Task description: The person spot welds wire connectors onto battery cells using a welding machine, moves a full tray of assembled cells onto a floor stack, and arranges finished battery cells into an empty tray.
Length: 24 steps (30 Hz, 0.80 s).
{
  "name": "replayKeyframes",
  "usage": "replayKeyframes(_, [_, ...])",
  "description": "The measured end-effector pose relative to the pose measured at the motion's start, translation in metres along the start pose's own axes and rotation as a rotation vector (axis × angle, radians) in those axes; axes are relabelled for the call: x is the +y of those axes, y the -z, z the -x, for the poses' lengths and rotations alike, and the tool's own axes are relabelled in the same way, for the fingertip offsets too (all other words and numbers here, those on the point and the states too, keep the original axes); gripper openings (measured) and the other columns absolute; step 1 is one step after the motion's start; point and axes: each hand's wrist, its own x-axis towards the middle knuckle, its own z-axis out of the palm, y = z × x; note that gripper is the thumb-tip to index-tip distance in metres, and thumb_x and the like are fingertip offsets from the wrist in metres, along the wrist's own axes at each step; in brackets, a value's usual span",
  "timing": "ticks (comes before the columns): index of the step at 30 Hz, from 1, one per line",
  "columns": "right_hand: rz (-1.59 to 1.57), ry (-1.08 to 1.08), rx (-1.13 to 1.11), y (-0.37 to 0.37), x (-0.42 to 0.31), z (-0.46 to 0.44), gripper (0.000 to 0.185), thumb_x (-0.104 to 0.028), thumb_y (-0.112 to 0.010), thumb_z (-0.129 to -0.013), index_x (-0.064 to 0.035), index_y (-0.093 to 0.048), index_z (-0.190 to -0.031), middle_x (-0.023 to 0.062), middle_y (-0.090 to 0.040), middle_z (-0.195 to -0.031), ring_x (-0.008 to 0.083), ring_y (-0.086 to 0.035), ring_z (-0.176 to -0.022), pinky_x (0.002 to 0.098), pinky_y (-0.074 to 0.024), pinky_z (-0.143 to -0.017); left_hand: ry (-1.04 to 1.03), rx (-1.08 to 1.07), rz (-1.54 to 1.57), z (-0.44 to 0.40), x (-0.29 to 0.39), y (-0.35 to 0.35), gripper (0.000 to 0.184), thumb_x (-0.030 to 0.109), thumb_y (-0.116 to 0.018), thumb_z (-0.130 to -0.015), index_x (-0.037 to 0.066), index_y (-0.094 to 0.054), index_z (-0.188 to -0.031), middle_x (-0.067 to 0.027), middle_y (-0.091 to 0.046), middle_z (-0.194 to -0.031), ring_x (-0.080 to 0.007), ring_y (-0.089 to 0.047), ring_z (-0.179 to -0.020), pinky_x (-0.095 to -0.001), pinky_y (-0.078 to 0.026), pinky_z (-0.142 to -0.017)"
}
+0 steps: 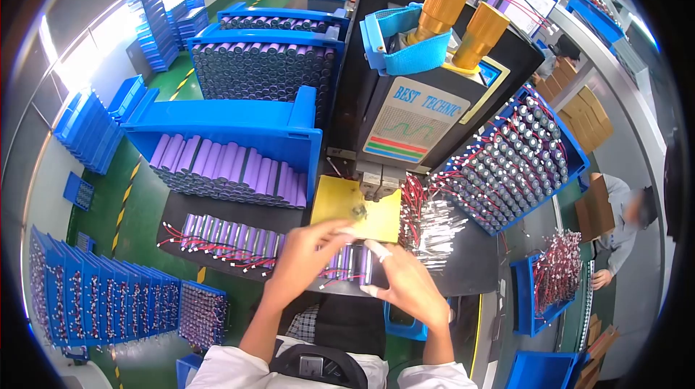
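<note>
Although I cannot tell if the left grip, by the yellow plate, or the right grip, at the right end of the cells on the near worktop, is closed, a sideways push could disorder these cells.

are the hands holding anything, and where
Right hand: finger and thumb near opposite ends of a purple battery cell, though grip is unclear. Left hand: cannot tell whether it holds anything.

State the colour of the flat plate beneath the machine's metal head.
The flat plate is yellow; head view.
</note>
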Motion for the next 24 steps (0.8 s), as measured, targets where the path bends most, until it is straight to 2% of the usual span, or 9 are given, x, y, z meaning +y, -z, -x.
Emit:
replayKeyframes(2, [0.012, -0.026, -0.079, -0.016, 0.009, 0.005, 0.075, -0.02, -0.079, -0.075, -0.001, -0.044, -0.139, 0.0179, -0.057, -0.103, 0.0362, -0.057, -0.096, 0.0441, -0.0475, -0.084, 0.017, 0.143, 0.039, 0.002, 0.0, 0.015, 0.026, 0.009, -0.063, -0.094, -0.004, -0.066, -0.116, -0.0128, -0.074, -0.098, -0.0165, -0.071, -0.08, -0.0268, -0.055, -0.071])
replayKeyframes(3, [0.025, -0.025, -0.08, -0.023, 0.011, 0.006, 0.074, -0.02, -0.078, -0.077, 0.0012, -0.043, -0.138, 0.0185, -0.056, -0.103, 0.0373, -0.056, -0.097, 0.045, -0.0481, -0.083, -0.011, 0.207, 0.084, 0.003, -0.004, 0.021, 0.024, 0.008, -0.06, -0.095, -0.003, -0.066, -0.115, -0.0122, -0.073, -0.098, -0.0137, -0.069, -0.078, -0.026, -0.054, -0.068])
replayKeyframes(6, [0.032, -0.034, -0.026, -0.041, 0.012, 0.004, 0.072, -0.02, -0.077, -0.078, 0.0032, -0.044, -0.137, 0.0179, -0.053, -0.104, 0.0369, -0.056, -0.098, 0.0448, -0.0484, -0.082, -0.056, 0.374, 0.036, 0.004, -0.003, 0.04, 0.022, 0.01, -0.058, -0.097, -0.003, -0.067, -0.111, -0.0109, -0.073, -0.1, -0.0125, -0.068, -0.076, -0.0238, -0.052, -0.065])
replayKeyframes(10, [0.035, -0.031, -0.036, -0.043, 0.011, 0.003, 0.062, -0.021, -0.075, -0.08, 0.0092, -0.049, -0.126, 0.0206, -0.054, -0.111, 0.0377, -0.056, -0.101, 0.0449, -0.0489, -0.085, -0.07, 0.541, -0.045, 0.006, -0.009, 0.059, 0.021, 0.01, -0.055, -0.099, 0.0, -0.067, -0.112, -0.0081, -0.072, -0.104, -0.0105, -0.067, -0.077, -0.0213, -0.047, -0.059])
replayKeyframes(13, [-0.006, -0.027, 0.004, -0.047, 0.008, 0.0, 0.07, -0.022, -0.076, -0.079, 0.0054, -0.045, -0.136, 0.0177, -0.052, -0.103, 0.0359, -0.054, -0.098, 0.0442, -0.0475, -0.083, -0.077, 0.549, -0.043, 0.008, -0.014, 0.062, 0.021, 0.01, -0.055, -0.099, 0.0, -0.067, -0.112, -0.0075, -0.072, -0.106, -0.0098, -0.067, -0.076, -0.0204, -0.046, -0.059])
replayKeyframes(18, [-0.051, -0.01, 0.013, -0.055, -0.002, -0.012, 0.071, -0.025, -0.076, -0.08, 0.0051, -0.045, -0.137, 0.0182, -0.052, -0.106, 0.0365, -0.054, -0.101, 0.044, -0.0464, -0.085, -0.082, 0.539, -0.018, 0.011, -0.019, 0.059, 0.02, 0.009, -0.058, -0.097, 0.001, -0.07, -0.111, -0.0079, -0.072, -0.104, -0.0106, -0.068, -0.075, -0.0224, -0.048, -0.057])
replayKeyframes(19, [-0.063, -0.008, 0.014, -0.056, -0.004, -0.015, 0.071, -0.025, -0.075, -0.081, 0.005, -0.045, -0.137, 0.0185, -0.052, -0.107, 0.0368, -0.054, -0.102, 0.0441, -0.0463, -0.085, -0.073, 0.515, -0.05, 0.012, -0.018, 0.06, 0.021, 0.012, -0.056, -0.099, 0.001, -0.068, -0.112, -0.0073, -0.071, -0.107, -0.0091, -0.067, -0.075, -0.0197, -0.046, -0.058])
replayKeyframes(24, [-0.077, 0.029, 0.041, -0.067, -0.008, -0.023, 0.073, -0.027, -0.076, -0.08, 0.0048, -0.045, -0.137, 0.02, -0.053, -0.109, 0.0379, -0.054, -0.103, 0.0447, -0.0466, -0.087, -0.085, 0.516, -0.043, 0.014, -0.017, 0.06, 0.02, 0.011, -0.056, -0.099, 0.001, -0.068, -0.111, -0.0071, -0.071, -0.107, -0.009, -0.067, -0.075, -0.0198, -0.045, -0.057])
